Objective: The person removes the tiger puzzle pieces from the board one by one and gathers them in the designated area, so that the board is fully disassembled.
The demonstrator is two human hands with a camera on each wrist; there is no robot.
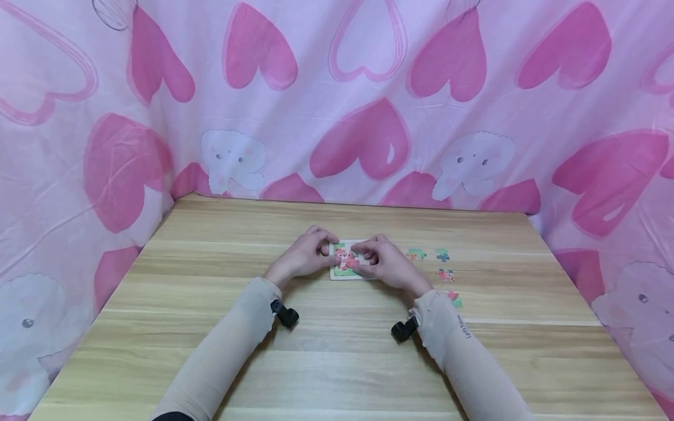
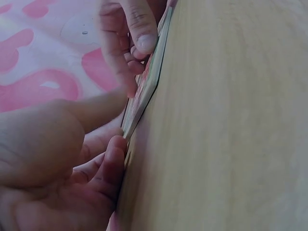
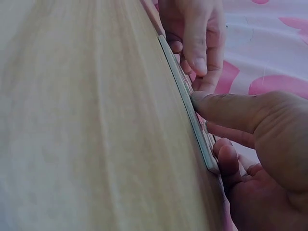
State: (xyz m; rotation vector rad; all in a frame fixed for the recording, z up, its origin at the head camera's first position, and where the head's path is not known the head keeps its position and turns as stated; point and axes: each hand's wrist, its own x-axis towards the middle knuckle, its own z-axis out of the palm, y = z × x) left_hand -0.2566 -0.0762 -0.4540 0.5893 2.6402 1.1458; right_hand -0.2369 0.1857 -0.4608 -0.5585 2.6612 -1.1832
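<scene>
A small puzzle board (image 1: 332, 270) with a pale rim lies flat on the table, partly filled with green, red and pink pieces (image 1: 344, 262). My left hand (image 1: 305, 252) holds its left edge, the thumb reaching over the picture and the other fingers at the rim. Over the right part of the board is my right hand (image 1: 387, 262), its thumb and index finger spread apart and touching down on the picture. In the right wrist view the right thumb (image 3: 211, 103) rests at the board's near rim. Both hands hide much of the board.
Several loose puzzle pieces lie to the right: a green and orange one (image 1: 417, 254), a blue-green one (image 1: 442, 255), a red one (image 1: 446, 275) and one (image 1: 454, 299) partly behind the right sleeve. A pink heart-patterned curtain (image 1: 358, 140) borders the wooden table (image 1: 326, 368).
</scene>
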